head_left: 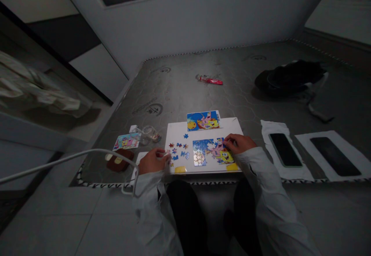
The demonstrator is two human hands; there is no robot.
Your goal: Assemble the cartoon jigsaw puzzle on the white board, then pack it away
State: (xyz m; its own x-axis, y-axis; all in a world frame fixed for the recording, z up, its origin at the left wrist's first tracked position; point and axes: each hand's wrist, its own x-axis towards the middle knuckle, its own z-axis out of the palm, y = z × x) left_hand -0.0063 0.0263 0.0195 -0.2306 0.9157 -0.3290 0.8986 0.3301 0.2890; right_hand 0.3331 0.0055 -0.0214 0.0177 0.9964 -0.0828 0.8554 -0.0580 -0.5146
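The white board [177, 130] bears one partial puzzle [215, 152] between two hands [153, 161] [241, 144].

The left hand [153, 161] and the right hand [242, 144] come out of long sleeves [271, 188], which are whitish, loose and softly creased. Each sleeve bears one small dark mark. The trousers [185, 203] are black.
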